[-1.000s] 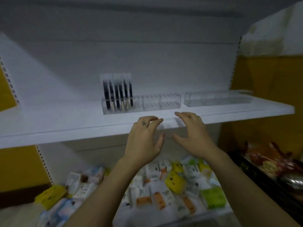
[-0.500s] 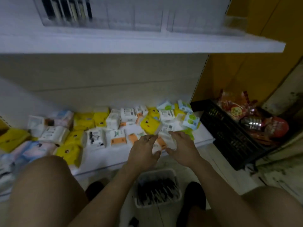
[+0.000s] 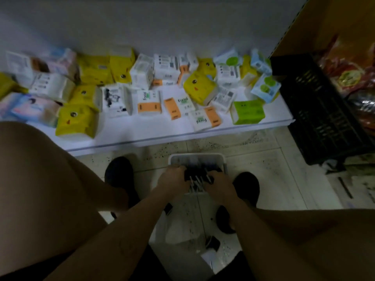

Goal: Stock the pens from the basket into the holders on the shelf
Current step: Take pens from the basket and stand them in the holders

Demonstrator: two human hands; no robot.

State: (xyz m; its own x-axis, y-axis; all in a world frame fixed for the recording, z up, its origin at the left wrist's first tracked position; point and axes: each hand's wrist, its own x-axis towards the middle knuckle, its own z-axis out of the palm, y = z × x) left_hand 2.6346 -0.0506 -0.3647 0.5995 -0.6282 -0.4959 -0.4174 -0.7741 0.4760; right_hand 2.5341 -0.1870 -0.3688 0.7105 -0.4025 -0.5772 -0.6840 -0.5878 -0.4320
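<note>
While tissue packs (image 3: pixel 199 87) litter the shelf (image 3: pixel 142 131), the basket (image 3: pixel 196 156) sits on tiles (image 3: pixel 267 179).

Left hand (image 3: pixel 175 179) and right hand (image 3: pixel 217 185) both down in the basket (image 3: pixel 196 156) on the floor (image 3: pixel 267 171), fingers curled among the pens (image 3: pixel 199 175); grip too blurred to call. Shoes (image 3: pixel 118 173) flank the basket. Tissue packs (image 3: pixel 199 86) on the low shelf (image 3: pixel 142 136), black crate (image 3: pixel 316 110) to the right.

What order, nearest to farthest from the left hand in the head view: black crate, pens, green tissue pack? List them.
1. pens: in the basket, at the left hand.
2. green tissue pack: ahead, to the right.
3. black crate: far right.
</note>
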